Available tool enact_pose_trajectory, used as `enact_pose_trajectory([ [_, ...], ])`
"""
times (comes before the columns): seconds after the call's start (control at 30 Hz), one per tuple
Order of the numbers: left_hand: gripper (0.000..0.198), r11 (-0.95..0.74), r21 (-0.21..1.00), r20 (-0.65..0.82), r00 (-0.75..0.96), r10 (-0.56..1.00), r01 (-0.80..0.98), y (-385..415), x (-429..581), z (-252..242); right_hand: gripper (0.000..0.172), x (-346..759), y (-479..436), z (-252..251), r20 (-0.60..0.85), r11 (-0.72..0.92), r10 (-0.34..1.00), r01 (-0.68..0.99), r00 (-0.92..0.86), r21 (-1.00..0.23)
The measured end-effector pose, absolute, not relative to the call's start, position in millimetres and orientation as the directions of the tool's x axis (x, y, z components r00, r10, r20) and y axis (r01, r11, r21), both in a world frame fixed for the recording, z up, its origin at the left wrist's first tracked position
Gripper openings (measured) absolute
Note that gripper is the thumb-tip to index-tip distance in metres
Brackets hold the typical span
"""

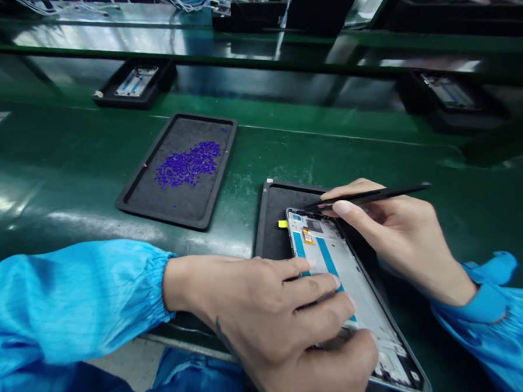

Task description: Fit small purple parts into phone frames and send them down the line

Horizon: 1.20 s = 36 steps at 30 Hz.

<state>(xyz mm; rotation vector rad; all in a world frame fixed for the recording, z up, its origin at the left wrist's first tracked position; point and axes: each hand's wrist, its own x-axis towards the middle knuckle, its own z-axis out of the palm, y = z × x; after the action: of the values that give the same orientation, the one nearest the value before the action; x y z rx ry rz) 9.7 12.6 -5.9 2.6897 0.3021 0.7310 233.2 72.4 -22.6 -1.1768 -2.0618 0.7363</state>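
Note:
A silver phone mid-frame (330, 257) with blue strips lies tilted on a black mat tray (275, 236). My left hand (276, 318) spreads over its lower half and holds it down. My right hand (395, 236) pinches black tweezers (367, 197), whose tips reach the frame's top edge near a small gold-orange part (307, 235). A small yellow tag (283, 223) sits at the frame's left edge. My left hand hides part of the frame's middle.
A black tray (200, 202) holds a heap of tiny purple pieces (187, 163) on the green belt, left of my hands. Further black trays with phone frames (135, 82) stand beyond a green rail. Blue sleeves cover both my forearms.

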Motion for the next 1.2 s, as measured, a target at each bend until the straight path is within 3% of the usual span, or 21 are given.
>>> enact_pose_trajectory([
  [0.3,0.033,-0.971,-0.21,0.649,0.759,-0.049,0.116,14,8,-18,0.021,236,77,-20,0.18,0.397,0.875,0.453,-0.449,-0.798],
  [0.7,0.042,-0.961,-0.232,0.625,0.78,-0.027,0.152,12,7,-20,0.025,235,80,-24,0.192,0.42,0.879,0.517,-0.436,-0.746],
  [0.87,0.04,-0.959,-0.237,0.62,0.784,-0.028,0.153,12,7,-22,0.026,235,79,-24,0.137,0.335,0.906,0.481,-0.4,-0.81],
  [1.0,0.043,-0.957,-0.249,0.612,0.79,-0.037,0.148,12,6,-21,0.029,234,78,-23,0.188,0.397,0.893,0.517,-0.409,-0.758],
  [1.2,0.037,-0.961,-0.231,0.62,0.784,-0.024,0.153,13,6,-19,0.026,235,78,-24,0.195,0.396,0.892,0.496,-0.408,-0.773],
])
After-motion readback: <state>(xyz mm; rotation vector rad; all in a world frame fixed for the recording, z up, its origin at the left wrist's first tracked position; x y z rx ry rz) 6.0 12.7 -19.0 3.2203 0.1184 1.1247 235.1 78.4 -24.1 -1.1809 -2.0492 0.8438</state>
